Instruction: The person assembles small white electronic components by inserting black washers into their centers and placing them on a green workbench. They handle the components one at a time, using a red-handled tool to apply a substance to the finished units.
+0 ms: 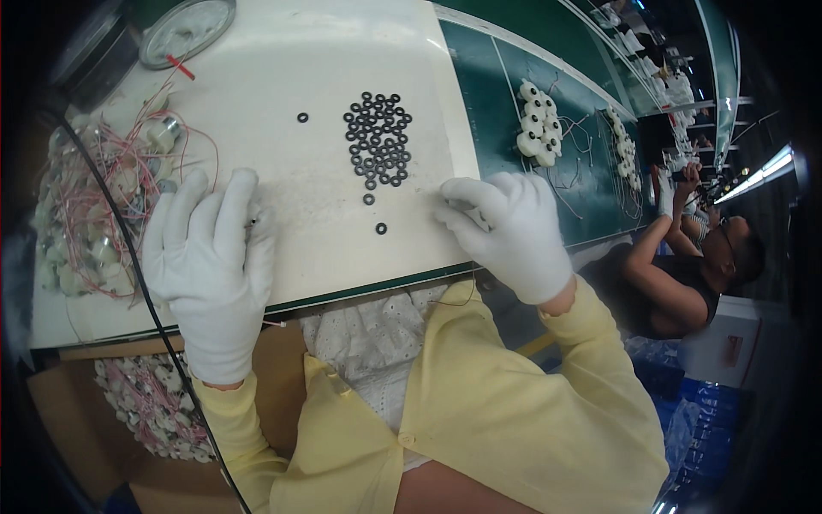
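Note:
My left hand (210, 257), in a white glove, is over the table beside a heap of whitish round parts with pink wires (111, 206). Its fingers bend around something mostly hidden, with a small dark tip showing near the thumb. Below it, a small white connector (274, 324) sticks out at the table edge. My right hand (509, 227), also gloved, is closed at the table's right side, thumb and forefinger close together; what they hold, if anything, is hidden. Between the hands lie many small black rings (377, 141), a few apart from the cluster, such as one ring (381, 229).
White parts with black rings (539, 124) stand in rows on the green surface (497, 94) at right. A round clear container (187, 32) sits far left. A black cable (128, 223) crosses the left side. Below is a cardboard box (77, 411) of wired parts. A co-worker (668, 274) sits right.

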Tool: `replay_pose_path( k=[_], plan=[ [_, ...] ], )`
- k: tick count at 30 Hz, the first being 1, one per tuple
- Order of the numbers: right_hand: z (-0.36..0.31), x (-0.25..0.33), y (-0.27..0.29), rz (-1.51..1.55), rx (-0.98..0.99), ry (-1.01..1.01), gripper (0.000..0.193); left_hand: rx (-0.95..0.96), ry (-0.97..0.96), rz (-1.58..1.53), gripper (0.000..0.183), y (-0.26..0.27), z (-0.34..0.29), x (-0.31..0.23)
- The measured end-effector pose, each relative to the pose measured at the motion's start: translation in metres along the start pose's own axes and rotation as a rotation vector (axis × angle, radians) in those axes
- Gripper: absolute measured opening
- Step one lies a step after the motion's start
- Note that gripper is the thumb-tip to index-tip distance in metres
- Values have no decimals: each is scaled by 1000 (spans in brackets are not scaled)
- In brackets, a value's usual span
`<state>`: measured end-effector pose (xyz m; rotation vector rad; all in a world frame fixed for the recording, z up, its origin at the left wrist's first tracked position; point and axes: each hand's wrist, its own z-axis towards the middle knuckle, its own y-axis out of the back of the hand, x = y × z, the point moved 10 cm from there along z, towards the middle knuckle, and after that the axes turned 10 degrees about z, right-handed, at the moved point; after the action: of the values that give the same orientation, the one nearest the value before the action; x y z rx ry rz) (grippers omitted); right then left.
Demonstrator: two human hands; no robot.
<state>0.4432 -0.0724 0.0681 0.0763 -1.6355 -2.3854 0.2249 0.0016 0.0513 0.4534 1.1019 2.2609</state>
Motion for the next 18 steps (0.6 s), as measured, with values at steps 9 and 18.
replay_pose_path(
  k=[9, 18],
  plan=[
    [-33, -76, 28, -1, -69, -260, 25, -160, -22, -132, 36, 17, -10, 5],
    [30, 67, 7, 630, -206, 96, 57, -201, 80, -171, 42, 27, -4, 9]
  ],
)
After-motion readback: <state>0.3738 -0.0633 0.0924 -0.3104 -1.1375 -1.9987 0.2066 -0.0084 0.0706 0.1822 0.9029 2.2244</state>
